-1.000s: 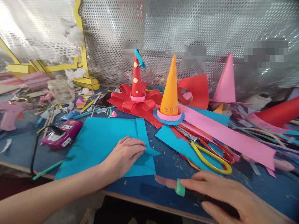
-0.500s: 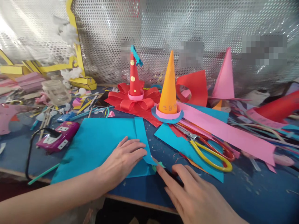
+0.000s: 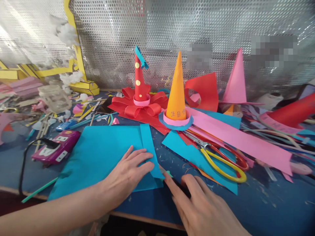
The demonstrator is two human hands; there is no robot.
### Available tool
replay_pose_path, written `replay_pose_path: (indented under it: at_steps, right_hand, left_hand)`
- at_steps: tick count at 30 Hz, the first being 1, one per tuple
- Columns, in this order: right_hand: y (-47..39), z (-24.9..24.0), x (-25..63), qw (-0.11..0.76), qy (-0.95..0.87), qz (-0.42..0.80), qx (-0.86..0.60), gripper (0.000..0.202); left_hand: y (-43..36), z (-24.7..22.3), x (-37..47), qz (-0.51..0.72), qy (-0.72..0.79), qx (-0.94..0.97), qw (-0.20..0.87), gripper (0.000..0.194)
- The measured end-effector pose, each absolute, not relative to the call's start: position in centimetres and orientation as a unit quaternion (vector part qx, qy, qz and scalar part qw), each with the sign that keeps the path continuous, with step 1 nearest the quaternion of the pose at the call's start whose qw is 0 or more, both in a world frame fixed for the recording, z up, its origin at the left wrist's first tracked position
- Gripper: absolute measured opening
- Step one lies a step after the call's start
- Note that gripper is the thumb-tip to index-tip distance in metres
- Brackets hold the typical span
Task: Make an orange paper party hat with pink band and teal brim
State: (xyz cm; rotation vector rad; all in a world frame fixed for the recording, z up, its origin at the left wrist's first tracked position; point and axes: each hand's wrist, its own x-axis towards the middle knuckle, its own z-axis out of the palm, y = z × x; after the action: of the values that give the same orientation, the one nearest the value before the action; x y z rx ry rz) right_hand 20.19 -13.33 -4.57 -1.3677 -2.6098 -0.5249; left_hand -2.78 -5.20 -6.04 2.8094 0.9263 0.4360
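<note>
A large blue paper sheet (image 3: 105,144) lies on the table, with a narrow blue strip (image 3: 148,144) along its right side. My left hand (image 3: 130,170) rests flat on the sheet, fingers spread, fingertips near the strip. My right hand (image 3: 197,203) is wrapped round a craft knife (image 3: 183,188); most of its dark handle is hidden under the fingers. Its thin blade points at the strip's lower right edge, and I cannot tell whether it cuts through. A small green piece lies beside the blade.
Scissors (image 3: 214,154) lie on blue scraps at right, near an orange cone hat (image 3: 178,88). A red dotted hat (image 3: 139,82) and a pink cone hat (image 3: 236,82) stand behind. A purple power strip (image 3: 59,147) with a black cord sits left. A perforated silver sheet (image 3: 157,39) rises behind.
The view has shifted slightly. My right hand and the craft knife have moved a little down along the strip's edge; my left hand stays on the sheet.
</note>
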Motion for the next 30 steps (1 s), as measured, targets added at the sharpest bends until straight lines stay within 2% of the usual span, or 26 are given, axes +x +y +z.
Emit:
replay_pose_path:
  at_steps: [8, 19, 25, 30]
  right_hand:
    - [-13.7, -4.6, 20.7, 0.079, -0.860, -0.192, -0.466, 0.062]
    - [-13.5, -5.1, 20.1, 0.070, -0.844, -0.227, -0.481, 0.074]
    - [-13.0, -5.2, 19.7, 0.084, -0.841, -0.190, -0.499, 0.069]
    - [-13.4, -5.1, 20.4, 0.056, -0.838, -0.210, -0.501, 0.070]
  left_hand:
    - [-5.3, -6.0, -2.8, 0.135, 0.315, 0.936, 0.083, 0.026]
    - [-5.3, -6.2, -3.0, 0.138, 0.309, 0.937, 0.084, 0.027]
    - [-5.3, -5.9, -3.0, 0.131, 0.316, 0.935, 0.092, 0.028]
    - [-5.3, -5.8, -3.0, 0.126, 0.319, 0.935, 0.092, 0.029]
